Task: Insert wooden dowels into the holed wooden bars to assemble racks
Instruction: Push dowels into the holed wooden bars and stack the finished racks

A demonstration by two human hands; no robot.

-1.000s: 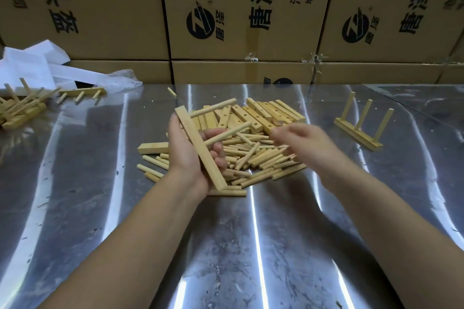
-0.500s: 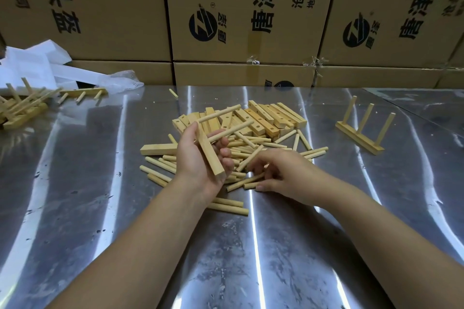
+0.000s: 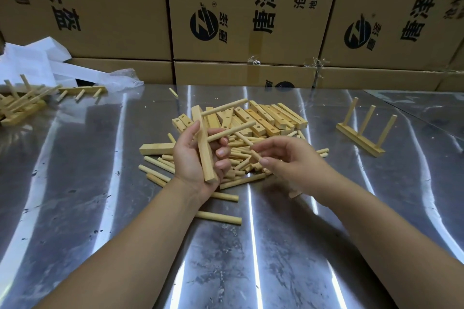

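Note:
My left hand (image 3: 198, 158) grips a holed wooden bar (image 3: 204, 148), held nearly upright above the pile, with two dowels (image 3: 231, 130) sticking out of it to the right. My right hand (image 3: 288, 158) pinches a single loose dowel (image 3: 247, 143) between thumb and fingers, its far end pointing toward the bar. Beneath both hands lies a heap of loose dowels (image 3: 241, 179), and behind it a stack of holed bars (image 3: 266, 118).
A finished rack (image 3: 361, 137) with three dowels stands at the right. More finished racks (image 3: 27, 105) lie at the far left beside white paper (image 3: 32, 63). Cardboard boxes (image 3: 241, 12) wall off the back of the metal table (image 3: 251, 258).
My right hand has lifted off the pile with a dowel pinched in it and moved toward the bar. My left hand has kept hold of the bar, tilting it slightly.

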